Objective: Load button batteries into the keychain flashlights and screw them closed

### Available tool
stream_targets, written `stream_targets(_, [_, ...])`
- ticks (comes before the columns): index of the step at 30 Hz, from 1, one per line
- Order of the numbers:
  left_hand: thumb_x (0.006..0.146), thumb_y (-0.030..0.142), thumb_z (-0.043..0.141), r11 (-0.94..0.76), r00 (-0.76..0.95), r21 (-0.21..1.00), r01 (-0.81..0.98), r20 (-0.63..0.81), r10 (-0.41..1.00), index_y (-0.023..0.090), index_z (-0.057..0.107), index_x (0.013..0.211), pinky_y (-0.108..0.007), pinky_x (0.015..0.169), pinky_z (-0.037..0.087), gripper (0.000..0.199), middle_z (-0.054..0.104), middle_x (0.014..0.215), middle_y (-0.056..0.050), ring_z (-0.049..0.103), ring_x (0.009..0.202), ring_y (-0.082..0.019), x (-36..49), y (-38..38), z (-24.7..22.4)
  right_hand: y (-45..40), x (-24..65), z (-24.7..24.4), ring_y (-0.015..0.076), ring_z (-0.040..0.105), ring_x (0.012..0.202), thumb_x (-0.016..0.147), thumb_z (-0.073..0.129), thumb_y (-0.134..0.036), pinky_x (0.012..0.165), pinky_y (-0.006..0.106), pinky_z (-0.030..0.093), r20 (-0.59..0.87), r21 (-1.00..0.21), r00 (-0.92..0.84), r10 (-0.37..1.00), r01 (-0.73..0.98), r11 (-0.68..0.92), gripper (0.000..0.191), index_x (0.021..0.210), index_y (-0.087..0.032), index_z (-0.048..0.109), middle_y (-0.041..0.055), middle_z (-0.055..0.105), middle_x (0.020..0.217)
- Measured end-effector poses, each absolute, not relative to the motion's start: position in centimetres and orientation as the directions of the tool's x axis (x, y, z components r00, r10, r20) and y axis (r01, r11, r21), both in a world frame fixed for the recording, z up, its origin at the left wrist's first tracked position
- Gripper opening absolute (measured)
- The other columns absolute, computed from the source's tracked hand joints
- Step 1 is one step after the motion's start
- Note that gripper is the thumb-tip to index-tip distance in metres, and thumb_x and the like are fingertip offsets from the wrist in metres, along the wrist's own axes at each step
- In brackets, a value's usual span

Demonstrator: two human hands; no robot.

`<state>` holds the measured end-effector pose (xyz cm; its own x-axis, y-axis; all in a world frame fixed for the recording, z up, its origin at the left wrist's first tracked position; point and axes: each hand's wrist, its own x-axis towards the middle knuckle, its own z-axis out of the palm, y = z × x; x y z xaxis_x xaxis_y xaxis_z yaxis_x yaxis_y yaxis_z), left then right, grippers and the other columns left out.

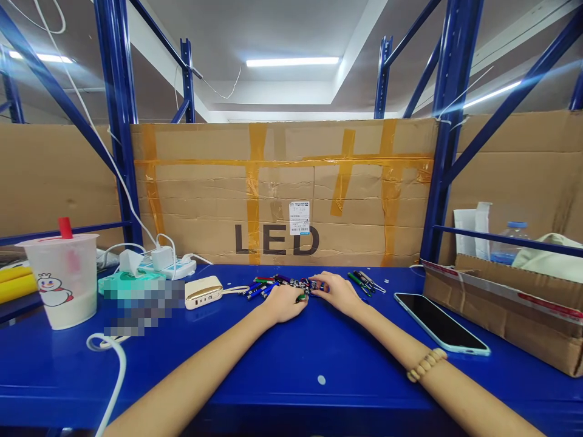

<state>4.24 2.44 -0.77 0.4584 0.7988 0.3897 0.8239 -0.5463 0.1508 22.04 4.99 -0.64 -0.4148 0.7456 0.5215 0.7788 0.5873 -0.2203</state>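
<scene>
A pile of small slender pieces in blue, red and green, with silvery metal parts, lies on the blue shelf top. They look pen-like, but their exact kind is too small to tell. My left hand rests at the pile's near side, its fingers curled round a small green piece that is mostly hidden. Just to the right, my right hand reaches over the pile's metal parts with fingers bent and drawn together; what they hold is hidden. Beyond it lies a separate group of green and dark slender pieces.
Left of the pile are a cream power bank, a power strip with cables and a plastic cup. On the right lie a phone and an open cardboard box. A large cardboard panel stands behind.
</scene>
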Motion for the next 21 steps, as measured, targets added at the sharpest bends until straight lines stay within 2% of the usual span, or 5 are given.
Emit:
stream_targets(7, [0.083,0.031,0.038,-0.546,0.505,0.054,0.836,0.314,0.804,0.019,0.062,0.076,-0.031,0.065,0.045,0.027,0.068,0.079,-0.008,0.064,0.078,-0.026,4.18,2.02,-0.24,4.68,21.98,-0.40,0.0108,0.057,0.069,0.079,0.058,-0.024,0.052,0.020,0.034,0.482,-0.215,-0.428,0.765,0.788,0.576,0.015,0.091,-0.025,0.066,-0.0010,0.063,0.088])
stream_targets(21, [0.087,0.034,0.032,-0.522,0.505,-0.011,0.853,0.269,0.820,0.019,0.056,0.100,-0.033,0.070,0.047,0.032,0.068,0.093,-0.008,0.064,0.087,-0.026,4.23,1.50,0.11,4.84,21.88,-0.71,0.0111,0.058,0.072,0.080,0.052,-0.020,0.053,0.020,0.035,0.464,-0.183,-0.470,0.751,0.778,0.601,0.017,0.088,-0.024,0.066,-0.0002,0.062,0.091])
